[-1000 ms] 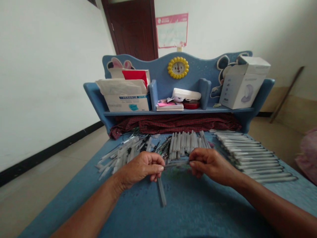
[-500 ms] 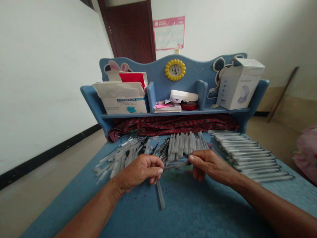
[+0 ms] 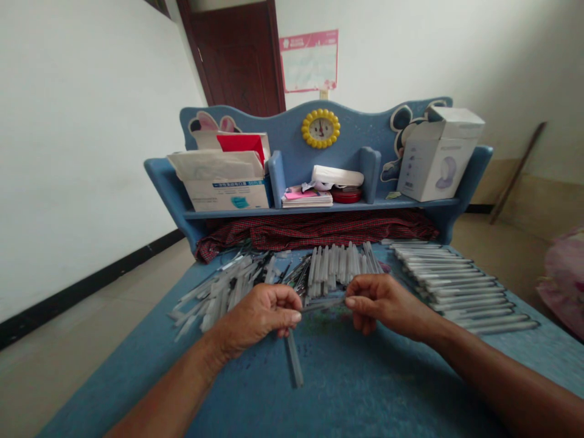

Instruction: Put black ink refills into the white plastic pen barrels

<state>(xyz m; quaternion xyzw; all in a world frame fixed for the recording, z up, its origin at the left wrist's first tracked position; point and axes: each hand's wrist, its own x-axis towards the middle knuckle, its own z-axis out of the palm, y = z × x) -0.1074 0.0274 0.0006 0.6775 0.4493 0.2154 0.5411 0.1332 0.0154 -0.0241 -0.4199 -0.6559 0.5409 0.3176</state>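
Over the middle of the blue table my left hand (image 3: pixel 269 313) is closed in a pinch. A translucent pen barrel (image 3: pixel 294 364) sticks out below its fingers toward me. My right hand (image 3: pixel 376 304) is closed too, thumb against forefinger. Between the hands a slim, greyish pen (image 3: pixel 323 305) lies nearly level, its left end at my left fingertips and its right end pinched by my right hand. Just behind are a row of clear pen caps (image 3: pixel 335 267) and a tangle of thin dark refills (image 3: pixel 298 274). Loose clear barrels (image 3: pixel 223 292) lie beyond my left hand.
Assembled pens (image 3: pixel 465 289) lie side by side at the right. Behind runs a blue shelf (image 3: pixel 292 212) with a mask box (image 3: pixel 228 193), a white carton (image 3: pixel 433 164) and a yellow clock (image 3: pixel 320 128). Red checked cloth (image 3: pixel 314 231) is bunched beneath it on the table (image 3: pixel 356 389).
Both hands keep almost the same pose, with the pen still between them. The whole view has shifted slightly.
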